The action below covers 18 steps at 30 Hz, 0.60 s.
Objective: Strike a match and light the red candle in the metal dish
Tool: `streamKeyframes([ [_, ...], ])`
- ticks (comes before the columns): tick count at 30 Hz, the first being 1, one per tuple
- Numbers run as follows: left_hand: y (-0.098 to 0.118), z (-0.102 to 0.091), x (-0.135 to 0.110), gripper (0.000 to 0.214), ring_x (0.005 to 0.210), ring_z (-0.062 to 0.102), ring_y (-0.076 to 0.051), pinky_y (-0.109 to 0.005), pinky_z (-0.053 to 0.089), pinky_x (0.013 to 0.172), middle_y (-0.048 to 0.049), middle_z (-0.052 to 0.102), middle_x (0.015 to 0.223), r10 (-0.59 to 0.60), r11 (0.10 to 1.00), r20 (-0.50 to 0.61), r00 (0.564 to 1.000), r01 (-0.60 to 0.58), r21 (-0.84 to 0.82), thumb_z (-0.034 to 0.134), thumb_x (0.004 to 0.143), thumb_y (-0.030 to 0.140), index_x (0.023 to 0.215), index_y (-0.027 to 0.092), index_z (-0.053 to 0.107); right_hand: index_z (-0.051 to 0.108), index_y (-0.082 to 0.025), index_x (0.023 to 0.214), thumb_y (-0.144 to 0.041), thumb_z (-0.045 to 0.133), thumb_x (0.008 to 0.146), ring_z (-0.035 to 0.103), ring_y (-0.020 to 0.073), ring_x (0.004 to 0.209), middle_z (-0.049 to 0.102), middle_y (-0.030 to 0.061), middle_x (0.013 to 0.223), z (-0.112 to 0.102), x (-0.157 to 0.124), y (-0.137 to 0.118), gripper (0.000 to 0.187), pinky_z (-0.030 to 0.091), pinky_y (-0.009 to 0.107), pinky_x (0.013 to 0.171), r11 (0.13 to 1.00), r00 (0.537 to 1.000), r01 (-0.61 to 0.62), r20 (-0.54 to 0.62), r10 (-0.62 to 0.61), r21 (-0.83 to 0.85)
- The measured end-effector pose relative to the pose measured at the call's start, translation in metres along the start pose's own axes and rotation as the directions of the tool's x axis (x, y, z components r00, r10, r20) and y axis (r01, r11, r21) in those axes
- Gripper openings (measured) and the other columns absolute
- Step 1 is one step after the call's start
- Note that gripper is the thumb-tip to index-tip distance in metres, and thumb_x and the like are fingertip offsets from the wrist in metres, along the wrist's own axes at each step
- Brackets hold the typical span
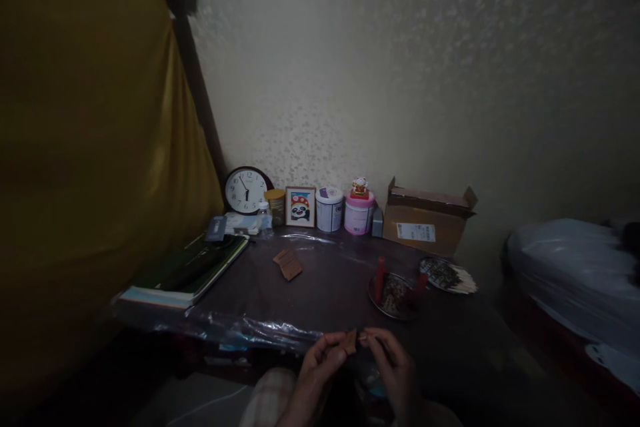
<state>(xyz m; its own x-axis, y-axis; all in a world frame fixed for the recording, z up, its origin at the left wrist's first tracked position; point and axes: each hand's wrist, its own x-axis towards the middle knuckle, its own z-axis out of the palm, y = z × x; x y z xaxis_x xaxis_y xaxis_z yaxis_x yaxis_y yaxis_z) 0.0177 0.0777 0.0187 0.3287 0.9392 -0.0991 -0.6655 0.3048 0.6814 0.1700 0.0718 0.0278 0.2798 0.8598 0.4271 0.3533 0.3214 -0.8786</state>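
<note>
Near the table's front edge, my left hand (321, 361) pinches a small brown piece (351, 342) that looks like card or thin wood. My right hand (391, 361) is closed just beside it, thumb and fingertips together on something tiny that I cannot make out. A larger brown folded piece (289, 265) of similar colour lies flat on the table. Beyond my right hand, a round metal plate (387, 312) holds small mixed bits, with a red cylinder (381, 275) standing in it. Farther right, a second plate (425, 281) carries dark greenish bits and pale sticks (465, 280).
Along the wall stand a clock (247, 190), a framed panda picture (301, 207), a white tub (329, 210), a pink tub (359, 217) topped by a figurine (359, 187), and an open cardboard box (425, 221). Books (187, 273) lie left. Plastic sheeting (280, 332) covers the table edge.
</note>
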Motion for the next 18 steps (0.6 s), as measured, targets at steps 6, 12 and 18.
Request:
streamKeyframes([
  [6,0.0017,0.0033,-0.0019,0.032,0.086,0.069,-0.026,-0.038,0.045,0.086,-0.0109,0.077,0.091,-0.003,1.000,-0.001,1.000,0.003,0.015,0.082,0.060,0.029,0.089,0.017,0.073,0.073,-0.021,0.080,-0.054,0.060,0.078,0.073,0.0201,0.071,0.075,0.0049,0.074,-0.0003,0.0002,0.0052,0.036,0.058,0.024,0.067,0.999,0.999,-0.034,-0.038,0.034,-0.009],
  [12,0.0021,0.0044,-0.0024,0.031,0.086,0.069,-0.025,-0.035,0.045,0.084,-0.0108,0.078,0.092,-0.014,1.000,0.007,1.000,0.014,-0.010,0.082,0.059,0.026,0.088,0.017,0.073,0.072,-0.020,0.083,-0.052,0.061,0.077,0.073,0.0202,0.070,0.075,0.0052,0.073,-0.0014,0.0011,0.0055,0.034,0.059,0.024,0.066,0.999,0.998,-0.031,-0.054,0.031,-0.014],
  [18,0.0041,0.0074,-0.0048,0.030,0.085,0.069,-0.024,-0.035,0.045,0.083,-0.0099,0.078,0.091,-0.007,1.000,0.015,1.000,0.007,-0.014,0.082,0.059,0.024,0.088,0.018,0.074,0.072,-0.021,0.083,-0.052,0.061,0.076,0.073,0.0213,0.074,0.076,0.0060,0.077,-0.0018,0.0012,0.0077,0.034,0.058,0.025,0.070,0.997,0.996,-0.063,-0.070,0.061,-0.037],
])
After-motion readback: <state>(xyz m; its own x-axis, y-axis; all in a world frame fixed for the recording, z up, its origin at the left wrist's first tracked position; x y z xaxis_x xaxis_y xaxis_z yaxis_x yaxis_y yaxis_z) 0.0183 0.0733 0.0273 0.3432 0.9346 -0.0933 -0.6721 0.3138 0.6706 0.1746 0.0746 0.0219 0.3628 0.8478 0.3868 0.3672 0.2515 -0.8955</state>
